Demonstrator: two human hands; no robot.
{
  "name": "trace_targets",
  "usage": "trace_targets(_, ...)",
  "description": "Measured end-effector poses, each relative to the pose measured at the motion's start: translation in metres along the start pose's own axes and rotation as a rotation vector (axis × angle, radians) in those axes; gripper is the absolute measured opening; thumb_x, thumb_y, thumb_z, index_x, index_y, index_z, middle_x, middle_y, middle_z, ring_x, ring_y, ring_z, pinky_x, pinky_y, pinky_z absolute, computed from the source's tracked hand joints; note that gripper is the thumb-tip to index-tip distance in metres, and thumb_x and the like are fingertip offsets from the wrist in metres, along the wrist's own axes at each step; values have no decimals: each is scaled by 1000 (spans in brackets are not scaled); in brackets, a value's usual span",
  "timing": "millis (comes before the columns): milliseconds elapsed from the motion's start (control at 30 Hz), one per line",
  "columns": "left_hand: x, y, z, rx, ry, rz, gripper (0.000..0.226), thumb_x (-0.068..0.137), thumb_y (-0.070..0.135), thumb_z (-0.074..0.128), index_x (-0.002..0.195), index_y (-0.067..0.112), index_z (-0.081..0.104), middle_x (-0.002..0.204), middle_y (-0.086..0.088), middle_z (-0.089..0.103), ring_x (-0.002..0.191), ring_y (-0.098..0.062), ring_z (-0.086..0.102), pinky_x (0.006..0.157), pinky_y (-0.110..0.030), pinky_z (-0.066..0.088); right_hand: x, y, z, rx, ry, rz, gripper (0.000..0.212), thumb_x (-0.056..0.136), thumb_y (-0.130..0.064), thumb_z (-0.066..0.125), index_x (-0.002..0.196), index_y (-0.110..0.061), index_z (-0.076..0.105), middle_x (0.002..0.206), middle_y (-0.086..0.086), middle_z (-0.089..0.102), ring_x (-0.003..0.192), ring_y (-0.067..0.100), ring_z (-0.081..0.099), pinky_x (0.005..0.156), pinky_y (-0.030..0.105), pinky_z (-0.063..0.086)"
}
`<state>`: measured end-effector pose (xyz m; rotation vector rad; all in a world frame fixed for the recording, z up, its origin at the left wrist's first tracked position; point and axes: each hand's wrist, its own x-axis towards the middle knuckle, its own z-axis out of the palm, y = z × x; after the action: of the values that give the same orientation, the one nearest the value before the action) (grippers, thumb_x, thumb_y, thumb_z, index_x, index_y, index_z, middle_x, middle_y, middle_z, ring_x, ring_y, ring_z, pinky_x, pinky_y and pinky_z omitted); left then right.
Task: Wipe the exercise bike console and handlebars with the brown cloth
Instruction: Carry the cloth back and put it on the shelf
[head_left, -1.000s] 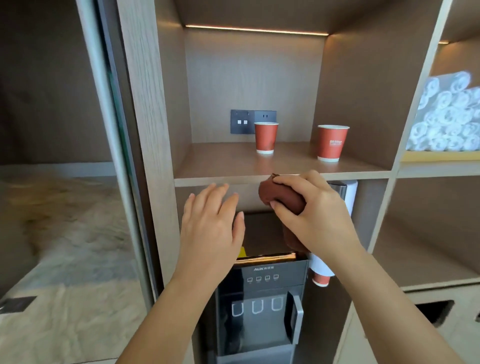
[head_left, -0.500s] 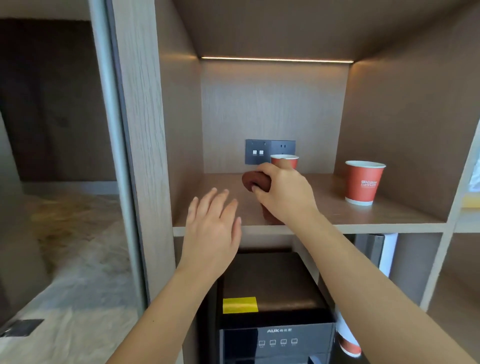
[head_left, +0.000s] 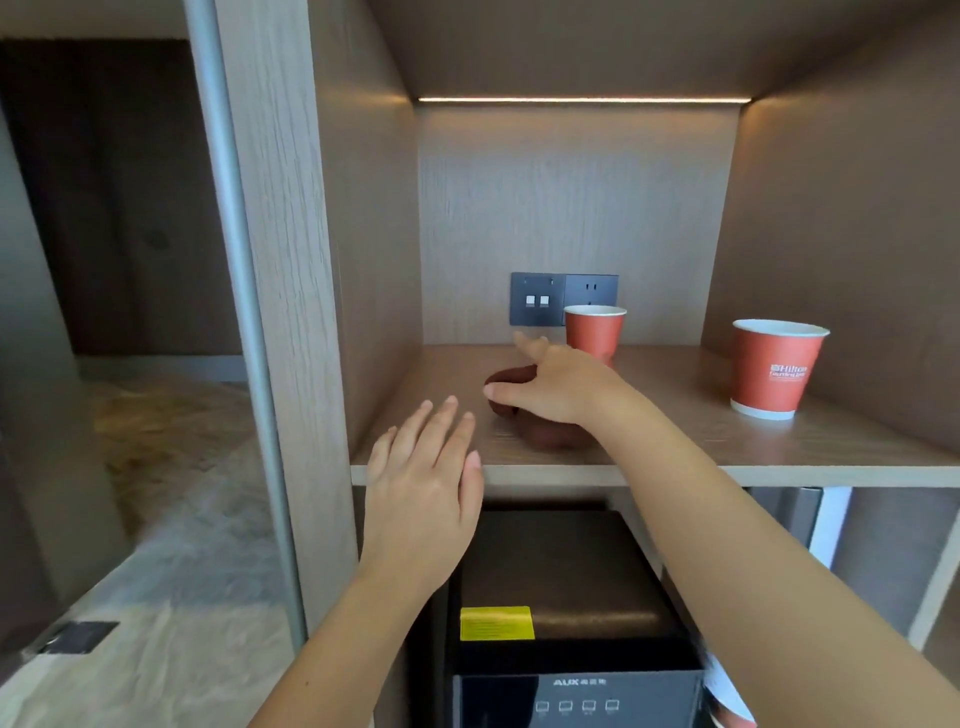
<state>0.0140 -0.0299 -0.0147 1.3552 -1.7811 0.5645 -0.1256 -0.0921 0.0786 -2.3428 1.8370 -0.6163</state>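
Note:
The brown cloth (head_left: 511, 376) lies bunched on the wooden shelf (head_left: 675, 436), near its left front. My right hand (head_left: 558, 387) rests on top of the cloth. Its thumb touches the cloth's front and its fingers are spread and lifting behind it. My left hand (head_left: 423, 488) hovers flat and empty just before the shelf's front edge, left of the cloth. No exercise bike is in view.
Two red paper cups stand on the shelf, one (head_left: 594, 332) right behind my right hand and one (head_left: 774, 369) at the right. A grey socket panel (head_left: 563, 299) is on the back wall. A black water dispenser (head_left: 571, 623) sits below the shelf, and a wooden upright (head_left: 291, 312) stands at the left.
My right hand carried the cloth up from below the shelf edge onto the shelf and set it down; its fingers have loosened. The view tilted upward. My left hand stayed near the shelf edge.

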Motion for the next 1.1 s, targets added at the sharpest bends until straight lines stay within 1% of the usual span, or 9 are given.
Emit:
trace_targets(67,-1,-1,1,4,11,8,47,89,27,31,113,5,64,120,-12,63,114,-31,56,95,-50,40,-11,12,-6,169,43,-57,76,82,-57,54,145,-33,20,155,-1,21,140,21,24,109,38,27)
trace_targets(133,-2,-2,2,12,11,17,46,89,27,31,114,5,64,121,-12,63,115,-30,56,95,-49,40,-26,29,-12,269,57,-118,73,80,-58,56,142,-38,24,151,-3,30,136,18,32,103,30,29)
trace_targets(267,-4,-4,4,28,32,24,46,89,26,31,115,6,63,122,-12,62,116,-30,55,95,-47,40,-54,59,-16,334,-50,-129,76,75,-56,62,140,-48,22,144,-15,36,119,-1,35,94,17,22)
trace_targets(367,-5,-3,6,41,50,26,46,89,26,32,115,4,63,123,-14,61,118,-32,52,95,-49,40,-61,69,-8,164,-57,-115,76,81,-54,57,140,-52,8,149,-15,30,137,12,26,112,35,16)
trace_targets(467,-7,-4,5,96,36,32,46,89,27,32,120,6,60,131,-14,54,128,-33,42,101,-52,31,-60,63,4,54,5,-127,72,88,-53,45,143,-45,-1,153,-8,25,143,19,16,113,52,-2)
trace_targets(633,-12,-12,-6,130,4,36,49,90,33,32,128,10,53,143,-12,40,137,-30,21,105,-53,12,-46,39,21,-42,37,-143,72,90,-57,34,145,-36,-8,154,-1,25,141,27,22,112,55,-5)
trace_targets(767,-14,-19,-24,160,26,33,50,90,35,32,130,12,50,147,-11,33,139,-28,15,105,-53,7,-31,16,33,-67,7,-162,77,90,-61,30,145,-29,-12,155,5,21,144,27,12,112,54,-4)
trace_targets(900,-20,-27,-35,165,60,-5,52,90,36,31,134,12,45,150,-13,23,140,-29,10,105,-55,6,-17,-5,40,-22,-66,-171,82,88,-64,30,145,-27,-14,155,6,23,141,29,21,112,55,-3)
trace_targets(1100,-25,-39,-42,174,14,-101,62,89,37,29,140,2,30,152,-16,12,139,-30,10,104,-49,4,-8,-37,51,1,-112,-206,89,86,-67,33,145,-23,-17,156,5,17,142,27,18,112,56,-1)
